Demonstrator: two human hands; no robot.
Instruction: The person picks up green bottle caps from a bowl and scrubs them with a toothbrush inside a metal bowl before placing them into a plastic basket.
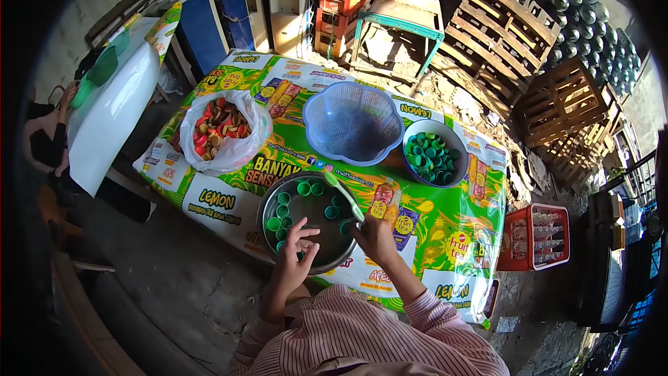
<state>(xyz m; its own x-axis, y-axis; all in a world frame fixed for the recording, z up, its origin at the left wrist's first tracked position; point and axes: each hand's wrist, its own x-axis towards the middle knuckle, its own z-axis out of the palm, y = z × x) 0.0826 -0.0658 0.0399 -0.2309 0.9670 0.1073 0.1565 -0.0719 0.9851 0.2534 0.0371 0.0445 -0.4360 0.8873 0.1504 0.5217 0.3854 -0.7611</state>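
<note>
A round metal basin point(325, 262) stands at the table's near edge, with several green bottle caps point(283, 198) spread around its inside. My left hand point(298, 247) reaches over the basin's near left side, fingers apart, close to the caps there. My right hand point(374, 238), at the basin's right rim, is closed around a slim green-and-white tool point(343, 191). The tool slants up and left across the rim; its kind is not clear. Behind the basin, a bowl point(443, 125) holds many more green caps, beside a blue plastic basket point(353, 118).
At the table's left sits a white plastic bag point(257, 120) of red and gold caps. A bright printed sheet point(445, 202) covers the table. A red crate point(534, 237) stands right, wooden pallets point(497, 31) behind. Another person point(52, 129) is at the white surface point(115, 111) far left.
</note>
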